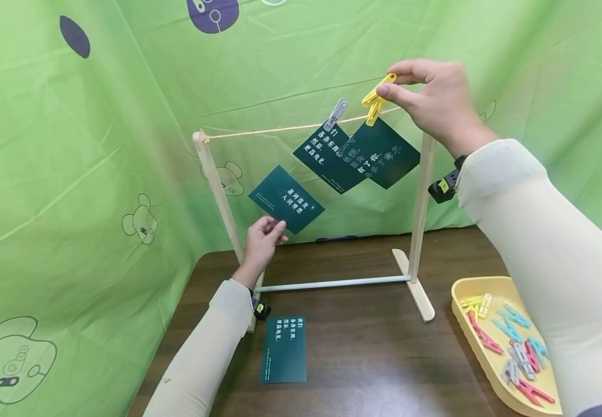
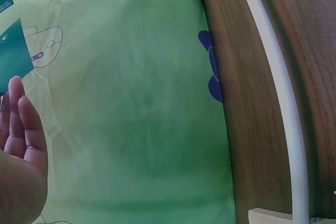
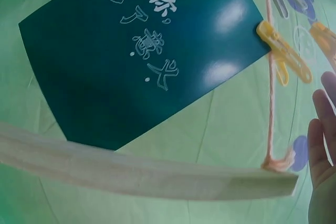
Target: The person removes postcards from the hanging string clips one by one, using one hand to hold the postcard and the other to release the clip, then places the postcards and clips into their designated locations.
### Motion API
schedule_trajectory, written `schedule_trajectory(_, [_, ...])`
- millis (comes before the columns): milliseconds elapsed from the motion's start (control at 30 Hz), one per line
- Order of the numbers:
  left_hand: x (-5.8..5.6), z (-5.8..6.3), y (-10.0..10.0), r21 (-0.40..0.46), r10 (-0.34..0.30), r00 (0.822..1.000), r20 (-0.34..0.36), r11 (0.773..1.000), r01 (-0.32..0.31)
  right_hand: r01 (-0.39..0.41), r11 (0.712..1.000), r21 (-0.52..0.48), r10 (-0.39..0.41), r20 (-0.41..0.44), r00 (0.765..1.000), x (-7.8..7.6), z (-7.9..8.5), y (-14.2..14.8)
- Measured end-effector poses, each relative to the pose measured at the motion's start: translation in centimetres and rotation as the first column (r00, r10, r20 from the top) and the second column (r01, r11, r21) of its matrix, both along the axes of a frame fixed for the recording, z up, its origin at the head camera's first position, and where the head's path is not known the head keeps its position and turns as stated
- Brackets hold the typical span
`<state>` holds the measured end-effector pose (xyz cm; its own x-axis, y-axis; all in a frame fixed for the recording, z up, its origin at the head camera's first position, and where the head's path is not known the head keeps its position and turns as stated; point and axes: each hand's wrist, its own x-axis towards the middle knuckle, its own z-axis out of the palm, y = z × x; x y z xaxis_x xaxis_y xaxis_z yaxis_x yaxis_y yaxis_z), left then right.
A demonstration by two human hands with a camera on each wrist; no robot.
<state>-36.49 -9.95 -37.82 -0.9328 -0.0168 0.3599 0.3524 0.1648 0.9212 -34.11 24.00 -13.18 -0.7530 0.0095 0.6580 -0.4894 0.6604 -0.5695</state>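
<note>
My left hand [image 1: 260,246] pinches a dark green card with white lettering [image 1: 285,200] by its lower edge, below the string [image 1: 266,131]. Raised near the string's right end, my right hand [image 1: 444,101] holds a yellow clothespin [image 1: 380,91] between thumb and fingers. Just under it, another yellow clothespin [image 3: 286,53] clips a green card [image 3: 152,61] onto the string. A grey clothespin [image 1: 335,114] fastens a second hanging card [image 1: 327,156], which the first partly overlaps. The left wrist view catches only part of the left hand and its card [image 2: 13,59].
The string runs between two wooden posts [image 1: 419,214], joined low down by a white bar [image 1: 332,284]. One green card [image 1: 283,350] lies on the brown table [image 1: 363,353]. At right, a yellow tray [image 1: 480,362] holds several coloured clothespins, partly behind the right forearm.
</note>
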Motion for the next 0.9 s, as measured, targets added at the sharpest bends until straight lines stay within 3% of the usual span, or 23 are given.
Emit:
schedule_trajectory(267, [0.3, -0.3, -0.6, 0.024, 0.002, 1.0, -0.014, 1.0, -0.001, -0.009, 0.999, -0.038, 0.009, -0.009, 1.0, 0.1, -0.6, 1.0])
schedule_trajectory(633, [0.9, -0.7, -1.4, -0.005, -0.003, 1.0, 0.008, 1.0, 0.003, -0.054, 0.992, -0.115, 0.054, -0.006, 0.999, 0.7, -1.2, 1.9])
schedule_trajectory(900, [1.0, -1.1, -1.8, -0.013, -0.025, 1.0, 0.011, 1.0, 0.026, -0.015, 0.998, -0.058, 0.01, -0.078, 0.997, 1.0, -1.9, 2.8])
